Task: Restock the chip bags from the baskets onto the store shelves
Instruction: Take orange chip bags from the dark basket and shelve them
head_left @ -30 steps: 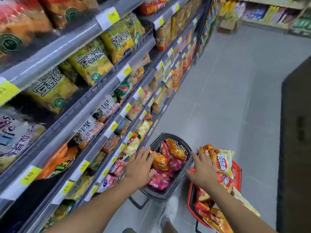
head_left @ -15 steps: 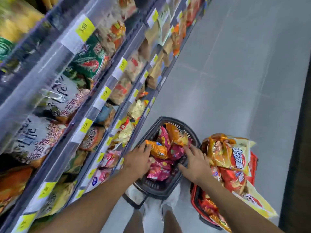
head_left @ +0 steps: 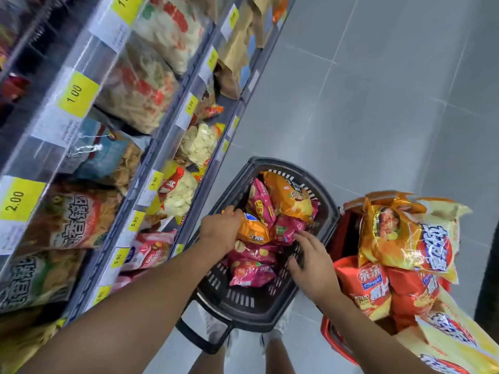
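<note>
A black basket (head_left: 328, 201) stands on the floor beside the shelves (head_left: 164, 109) and holds several pink and orange chip bags. My left hand (head_left: 221, 232) reaches into it and curls over the edge of an orange chip bag (head_left: 253, 230). With straight fingers, my right hand (head_left: 310, 263) lies over the basket's right side, its tips touching a pink chip bag (head_left: 287, 228). Another pink bag (head_left: 251, 268) lies lower in the basket. To the right, a red basket (head_left: 333, 338) is heaped with large orange and yellow chip bags (head_left: 399, 238).
Stocked shelves with yellow price tags (head_left: 77, 94) run along the left. Grey tiled floor (head_left: 378, 90) stretches ahead and to the right. My feet (head_left: 272, 338) stand just behind the black basket. A dark fixture edge (head_left: 488, 292) shows at the far right.
My view has tilted down and closer to the baskets. Both hands moved into the black basket; the left hand took hold of the orange bag and the right hand reached the pink bag.
</note>
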`<act>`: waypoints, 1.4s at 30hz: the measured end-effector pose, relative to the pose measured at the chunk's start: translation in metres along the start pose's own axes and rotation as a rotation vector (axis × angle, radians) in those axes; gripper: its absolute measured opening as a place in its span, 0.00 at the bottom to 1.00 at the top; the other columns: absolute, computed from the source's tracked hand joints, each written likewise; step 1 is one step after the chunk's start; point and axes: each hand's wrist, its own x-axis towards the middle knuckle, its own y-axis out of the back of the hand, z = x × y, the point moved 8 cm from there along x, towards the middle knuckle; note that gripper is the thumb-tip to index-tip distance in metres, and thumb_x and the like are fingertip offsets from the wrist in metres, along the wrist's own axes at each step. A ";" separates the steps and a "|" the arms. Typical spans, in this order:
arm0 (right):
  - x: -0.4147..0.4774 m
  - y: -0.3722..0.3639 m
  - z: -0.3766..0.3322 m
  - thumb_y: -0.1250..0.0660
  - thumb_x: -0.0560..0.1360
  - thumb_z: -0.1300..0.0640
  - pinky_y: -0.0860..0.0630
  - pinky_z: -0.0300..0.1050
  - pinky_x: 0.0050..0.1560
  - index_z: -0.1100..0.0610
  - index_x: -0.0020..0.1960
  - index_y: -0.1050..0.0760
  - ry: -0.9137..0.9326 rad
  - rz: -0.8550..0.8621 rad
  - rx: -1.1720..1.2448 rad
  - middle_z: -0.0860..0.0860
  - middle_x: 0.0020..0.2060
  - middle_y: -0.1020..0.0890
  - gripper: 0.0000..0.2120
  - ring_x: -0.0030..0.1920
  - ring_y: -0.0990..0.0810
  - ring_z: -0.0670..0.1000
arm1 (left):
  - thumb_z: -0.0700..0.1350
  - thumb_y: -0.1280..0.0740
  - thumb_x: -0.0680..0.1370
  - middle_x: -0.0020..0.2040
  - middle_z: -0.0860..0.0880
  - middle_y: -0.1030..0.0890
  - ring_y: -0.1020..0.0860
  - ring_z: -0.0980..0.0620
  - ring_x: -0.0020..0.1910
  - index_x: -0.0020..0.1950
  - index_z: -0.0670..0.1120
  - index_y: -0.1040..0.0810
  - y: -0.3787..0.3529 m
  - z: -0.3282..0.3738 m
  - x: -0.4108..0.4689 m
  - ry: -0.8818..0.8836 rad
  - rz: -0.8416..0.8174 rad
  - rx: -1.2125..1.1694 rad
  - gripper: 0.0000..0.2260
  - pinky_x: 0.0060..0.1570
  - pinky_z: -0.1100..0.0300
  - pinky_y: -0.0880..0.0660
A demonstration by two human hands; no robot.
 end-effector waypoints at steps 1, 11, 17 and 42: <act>0.003 -0.006 0.003 0.32 0.78 0.53 0.34 0.55 0.76 0.54 0.77 0.31 -0.001 0.007 0.010 0.51 0.76 0.31 0.28 0.76 0.33 0.54 | 0.41 0.30 0.78 0.73 0.45 0.30 0.17 0.41 0.57 0.76 0.48 0.34 -0.003 -0.001 0.007 0.005 -0.006 0.029 0.27 0.44 0.51 0.28; 0.017 -0.036 0.002 0.33 0.79 0.57 0.34 0.47 0.75 0.54 0.75 0.29 -0.050 -0.026 0.129 0.49 0.73 0.29 0.24 0.74 0.31 0.52 | 0.40 0.34 0.81 0.63 0.46 0.23 0.20 0.43 0.59 0.66 0.50 0.22 -0.025 -0.003 0.017 -0.027 0.031 0.062 0.14 0.42 0.54 0.30; 0.022 -0.030 -0.004 0.32 0.78 0.61 0.34 0.39 0.68 0.52 0.77 0.34 -0.164 -0.076 0.366 0.48 0.72 0.29 0.29 0.70 0.29 0.46 | 0.48 0.36 0.84 0.54 0.54 0.21 0.24 0.50 0.56 0.51 0.52 0.25 -0.015 -0.012 -0.008 -0.228 0.242 -0.377 0.03 0.50 0.52 0.26; 0.024 -0.014 -0.061 0.31 0.69 0.34 0.21 0.45 0.54 0.42 0.70 0.34 0.001 -0.022 0.454 0.39 0.56 0.27 0.33 0.54 0.23 0.42 | 0.72 0.31 0.73 0.60 0.53 0.16 0.15 0.53 0.57 0.70 0.56 0.26 -0.009 0.032 -0.044 0.182 -0.057 -1.707 0.31 0.60 0.48 0.18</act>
